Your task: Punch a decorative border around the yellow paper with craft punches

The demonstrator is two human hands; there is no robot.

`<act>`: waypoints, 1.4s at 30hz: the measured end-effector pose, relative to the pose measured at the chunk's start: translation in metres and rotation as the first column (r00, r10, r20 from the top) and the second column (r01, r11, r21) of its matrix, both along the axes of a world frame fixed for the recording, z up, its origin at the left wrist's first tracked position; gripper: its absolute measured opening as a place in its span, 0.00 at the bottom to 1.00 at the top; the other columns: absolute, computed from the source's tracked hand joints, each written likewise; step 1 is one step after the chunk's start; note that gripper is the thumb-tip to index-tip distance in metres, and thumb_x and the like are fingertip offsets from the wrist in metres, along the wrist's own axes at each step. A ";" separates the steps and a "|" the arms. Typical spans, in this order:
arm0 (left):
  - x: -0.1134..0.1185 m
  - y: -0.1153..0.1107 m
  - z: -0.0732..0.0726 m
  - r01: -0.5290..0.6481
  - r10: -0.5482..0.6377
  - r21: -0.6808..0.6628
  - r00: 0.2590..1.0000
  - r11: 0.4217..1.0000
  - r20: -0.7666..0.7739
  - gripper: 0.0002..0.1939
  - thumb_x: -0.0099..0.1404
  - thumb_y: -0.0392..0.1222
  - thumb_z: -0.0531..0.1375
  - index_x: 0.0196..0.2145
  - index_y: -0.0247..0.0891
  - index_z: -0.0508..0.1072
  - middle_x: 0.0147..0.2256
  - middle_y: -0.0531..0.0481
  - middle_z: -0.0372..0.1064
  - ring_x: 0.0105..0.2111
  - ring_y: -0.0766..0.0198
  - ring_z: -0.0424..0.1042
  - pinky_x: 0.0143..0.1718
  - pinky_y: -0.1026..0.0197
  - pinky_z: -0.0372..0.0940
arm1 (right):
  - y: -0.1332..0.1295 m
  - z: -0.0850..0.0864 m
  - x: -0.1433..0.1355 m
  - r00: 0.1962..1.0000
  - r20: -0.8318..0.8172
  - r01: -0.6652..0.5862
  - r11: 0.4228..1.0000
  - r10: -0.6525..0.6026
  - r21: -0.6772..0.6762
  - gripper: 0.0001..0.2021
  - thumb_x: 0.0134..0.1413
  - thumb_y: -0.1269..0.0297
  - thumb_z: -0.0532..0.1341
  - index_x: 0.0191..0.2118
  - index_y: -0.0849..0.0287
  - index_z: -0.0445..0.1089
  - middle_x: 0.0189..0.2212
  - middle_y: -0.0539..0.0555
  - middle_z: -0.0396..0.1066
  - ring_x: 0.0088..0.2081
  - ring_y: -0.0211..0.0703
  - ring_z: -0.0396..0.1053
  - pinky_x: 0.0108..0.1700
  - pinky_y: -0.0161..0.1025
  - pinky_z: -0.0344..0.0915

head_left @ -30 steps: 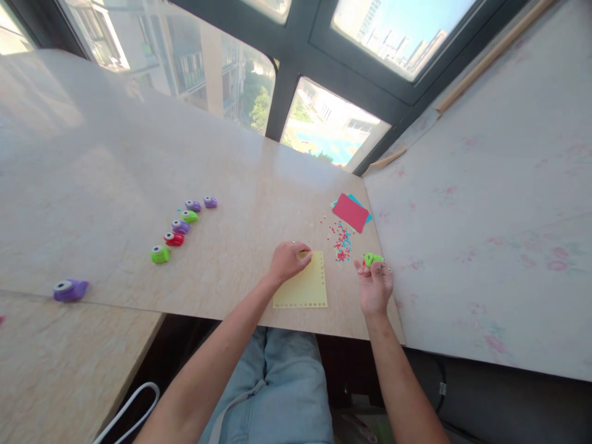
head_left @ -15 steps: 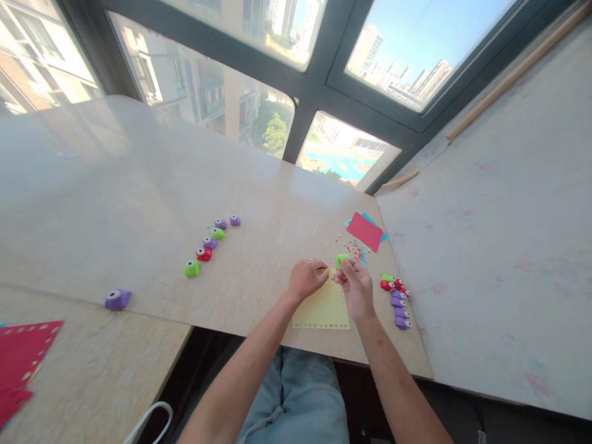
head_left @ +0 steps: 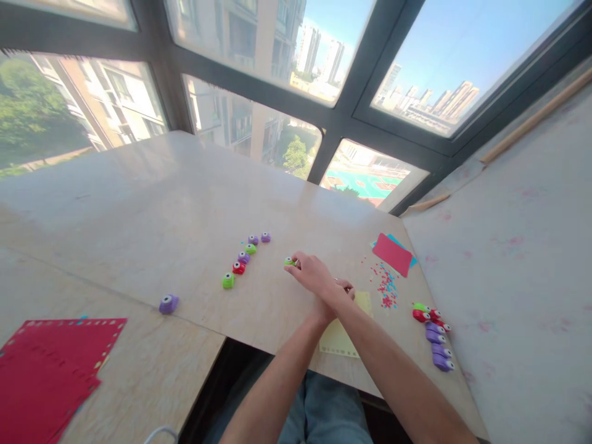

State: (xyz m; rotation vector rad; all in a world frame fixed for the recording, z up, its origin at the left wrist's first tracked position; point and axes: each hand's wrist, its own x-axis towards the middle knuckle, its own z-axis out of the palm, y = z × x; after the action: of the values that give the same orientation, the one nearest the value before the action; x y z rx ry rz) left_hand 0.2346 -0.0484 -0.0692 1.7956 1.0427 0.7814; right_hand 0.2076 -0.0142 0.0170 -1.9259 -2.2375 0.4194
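My right hand (head_left: 312,271) reaches across to the left, its thumb and fingers closed on a small green craft punch (head_left: 289,261) at the table surface. Beneath the right wrist, my left hand (head_left: 345,287) is mostly covered; its visible fingers are curled at the top of a yellow sheet (head_left: 340,339). What those fingers hold, if anything, is hidden. Small punched shapes line the sheet's lower edge. Left of the green punch stands a slanting row of purple, green and red punches, with a red punch (head_left: 238,268) and a green one (head_left: 228,280) at its near end.
Red and blue confetti (head_left: 387,287) lies scattered below a red card (head_left: 392,254) on blue paper. More punches (head_left: 435,333) cluster along the right edge by the wall. A purple punch (head_left: 168,303) sits far left, near red punched sheets (head_left: 60,364). Windows border the table's back.
My right hand has carried the green punch leftward, crossing over my left hand, down to the table. The view has swung left and up. More confetti now shows.
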 end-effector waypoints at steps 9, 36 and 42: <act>-0.004 0.001 0.020 0.002 0.001 0.018 0.990 1.000 -0.140 0.11 0.62 0.40 0.58 0.39 0.39 0.80 0.38 0.48 0.78 0.37 0.60 0.75 0.42 0.60 0.66 | 0.001 -0.029 -0.018 0.998 -0.061 -0.013 0.997 0.009 -0.070 0.09 0.59 0.64 0.60 0.44 0.60 0.69 0.35 0.57 0.76 0.36 0.45 0.71 0.35 0.36 0.58; -0.004 -0.001 0.014 -0.032 0.039 0.089 0.996 0.995 -0.079 0.09 0.62 0.38 0.58 0.32 0.42 0.79 0.35 0.47 0.79 0.35 0.57 0.75 0.37 0.57 0.66 | -0.009 -0.049 -0.017 0.955 -0.291 0.052 0.999 -0.047 0.011 0.07 0.57 0.67 0.59 0.32 0.58 0.75 0.29 0.53 0.77 0.30 0.40 0.70 0.34 0.34 0.59; -0.005 0.000 0.016 -0.046 0.053 0.084 0.996 0.995 -0.079 0.10 0.62 0.38 0.58 0.34 0.39 0.80 0.35 0.46 0.79 0.35 0.57 0.75 0.36 0.58 0.66 | 0.005 -0.050 -0.026 0.955 -0.272 -0.111 0.993 0.118 0.040 0.10 0.57 0.67 0.58 0.41 0.57 0.76 0.31 0.52 0.76 0.33 0.40 0.70 0.35 0.34 0.59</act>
State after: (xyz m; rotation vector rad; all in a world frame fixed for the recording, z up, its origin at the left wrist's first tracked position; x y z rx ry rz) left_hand 0.2297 -0.0482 -0.0536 1.8906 1.1259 0.7969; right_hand 0.1817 -0.0089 -0.0328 -1.6172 -2.1660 0.6292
